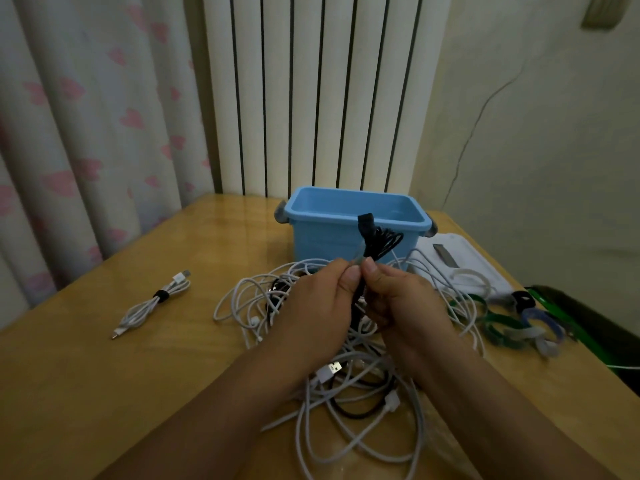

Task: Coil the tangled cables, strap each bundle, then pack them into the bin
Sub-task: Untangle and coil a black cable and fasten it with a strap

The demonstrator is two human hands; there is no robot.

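Both hands meet above the middle of the worktop (86,393), lifted clear of the pile so the bundle can be worked without snagging. The left hand (311,306) has its fingers curled, thumb and forefinger pinching a black cable bundle (379,242) just below its folded loops; the right hand (405,303) is closed on the same bundle from the other side, its thumb pressed against what looks like a grey strap (360,259), though the dim light makes that hard to confirm. Holding the coil upright with its plug on top probably keeps the loops gathered while the strap is wound round the waist. Under the hands lies the tangled heap of white and black cables (346,393), spread from the worktop's centre towards its near edge, still waiting to be coiled. Towards the left edge, well apart from the heap, rests one white bundle (152,303) already cinched with a dark strap, set aside out of the way. The blue bin (318,233) stands open at the far edge, nothing visible inside it. Near the right edge, spare straps (512,327) in green, grey and blue lie within easy reach, beside a white cloth (464,261).
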